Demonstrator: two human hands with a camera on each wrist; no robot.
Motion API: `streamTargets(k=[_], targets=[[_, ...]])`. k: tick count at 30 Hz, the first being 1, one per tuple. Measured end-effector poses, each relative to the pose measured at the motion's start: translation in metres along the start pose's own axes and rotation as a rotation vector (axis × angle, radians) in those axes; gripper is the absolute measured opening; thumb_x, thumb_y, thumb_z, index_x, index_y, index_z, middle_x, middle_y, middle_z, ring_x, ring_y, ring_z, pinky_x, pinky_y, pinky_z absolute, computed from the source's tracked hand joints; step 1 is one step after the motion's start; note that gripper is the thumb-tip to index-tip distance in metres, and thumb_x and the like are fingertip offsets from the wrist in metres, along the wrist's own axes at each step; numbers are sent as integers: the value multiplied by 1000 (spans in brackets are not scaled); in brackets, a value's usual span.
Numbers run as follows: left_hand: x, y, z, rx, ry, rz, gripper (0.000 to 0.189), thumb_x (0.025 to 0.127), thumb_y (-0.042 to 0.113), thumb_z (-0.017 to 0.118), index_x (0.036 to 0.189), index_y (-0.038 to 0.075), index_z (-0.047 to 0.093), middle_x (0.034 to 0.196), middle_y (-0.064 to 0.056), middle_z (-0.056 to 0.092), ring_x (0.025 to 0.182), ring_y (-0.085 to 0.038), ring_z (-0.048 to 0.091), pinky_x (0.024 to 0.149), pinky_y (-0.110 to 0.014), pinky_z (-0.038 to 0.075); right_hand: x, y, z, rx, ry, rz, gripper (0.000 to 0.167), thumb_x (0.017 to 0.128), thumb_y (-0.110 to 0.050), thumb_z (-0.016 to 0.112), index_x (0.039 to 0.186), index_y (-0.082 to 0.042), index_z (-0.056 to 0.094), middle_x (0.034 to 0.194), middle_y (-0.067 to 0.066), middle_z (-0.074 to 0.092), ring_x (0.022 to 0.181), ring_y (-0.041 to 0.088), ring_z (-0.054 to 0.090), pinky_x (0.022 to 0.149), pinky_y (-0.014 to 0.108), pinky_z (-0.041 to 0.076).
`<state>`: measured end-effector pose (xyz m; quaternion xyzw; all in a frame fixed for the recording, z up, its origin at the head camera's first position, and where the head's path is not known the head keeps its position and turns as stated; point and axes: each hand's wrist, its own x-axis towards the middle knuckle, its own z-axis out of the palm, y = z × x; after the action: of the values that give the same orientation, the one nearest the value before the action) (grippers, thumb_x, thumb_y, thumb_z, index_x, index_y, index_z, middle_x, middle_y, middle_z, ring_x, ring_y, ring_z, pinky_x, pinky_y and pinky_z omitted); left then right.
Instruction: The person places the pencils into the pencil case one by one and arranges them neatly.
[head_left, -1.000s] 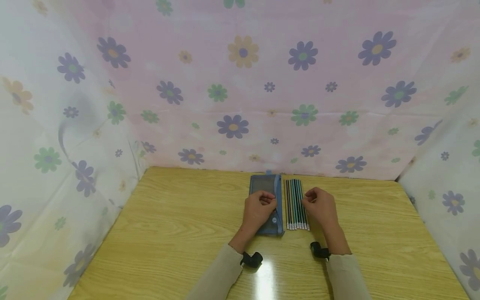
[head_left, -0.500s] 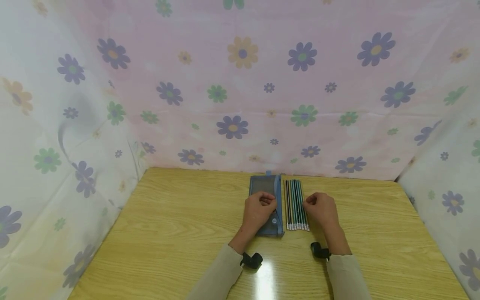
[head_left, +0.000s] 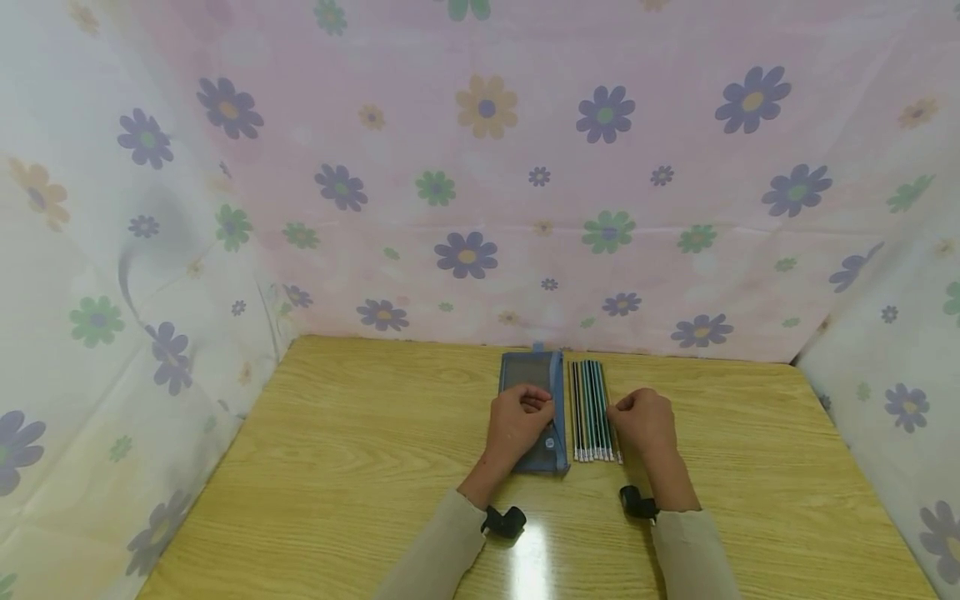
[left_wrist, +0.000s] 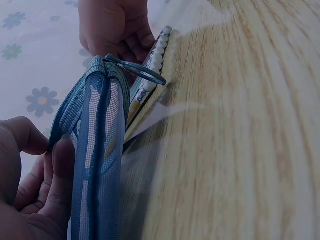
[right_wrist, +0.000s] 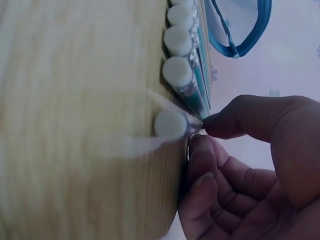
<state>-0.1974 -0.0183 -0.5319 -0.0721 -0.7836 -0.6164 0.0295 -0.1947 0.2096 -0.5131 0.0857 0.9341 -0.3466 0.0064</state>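
A blue mesh pencil case lies flat on the wooden table, its zipper side toward the pencils. My left hand is over it, thumb and fingertips pinching the case's zipper edge; in the right wrist view the case's blue trim stands in a gaping loop. Beside the case several striped pencils lie in a parallel row, white erasers toward me. My right hand pinches the outermost pencil between thumb and index finger near its eraser end; a small gap separates it from the row.
The wooden table reaches back to a flowered cloth backdrop, with similar cloth on both sides. A black wrist camera sits at the left wrist, another black camera at the right one. Light glares off the table's front.
My right hand has shifted slightly right and toward me, and the outermost pencil has come a little away from the row. The left hand keeps its place on the pencil case.
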Motion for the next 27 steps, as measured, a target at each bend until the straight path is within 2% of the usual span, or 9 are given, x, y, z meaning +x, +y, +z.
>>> streamTargets(k=[9,15,19,27], targets=[[0,0,0,2,-4,-10,8,95,14,75,101,9,78,88,-2,75,68,-8,70,62,-25,62,-7,-8,-2,-47,9,75,35,93,-24,75,66,-3,72,63,9,67,54,24,61,47,39,51],[0,0,0,6,-3,-7,8,95,14,76,101,9,79,87,-2,76,68,-7,70,61,-25,62,-6,-10,0,-67,6,111,47,93,-27,73,51,-13,57,48,-1,49,43,16,46,39,29,34],[0,0,0,-1,-7,-9,8,95,13,76,101,9,78,87,-2,76,67,-7,70,61,-25,62,-6,-9,2,-74,9,113,46,93,-26,71,53,-14,51,47,-2,43,41,17,43,38,28,31],[0,1,0,0,-1,-16,7,95,14,76,100,10,79,87,-2,76,67,-7,70,61,-25,62,-6,-9,1,-82,-3,122,47,93,-29,71,55,-15,48,48,-3,39,42,17,42,39,28,32]])
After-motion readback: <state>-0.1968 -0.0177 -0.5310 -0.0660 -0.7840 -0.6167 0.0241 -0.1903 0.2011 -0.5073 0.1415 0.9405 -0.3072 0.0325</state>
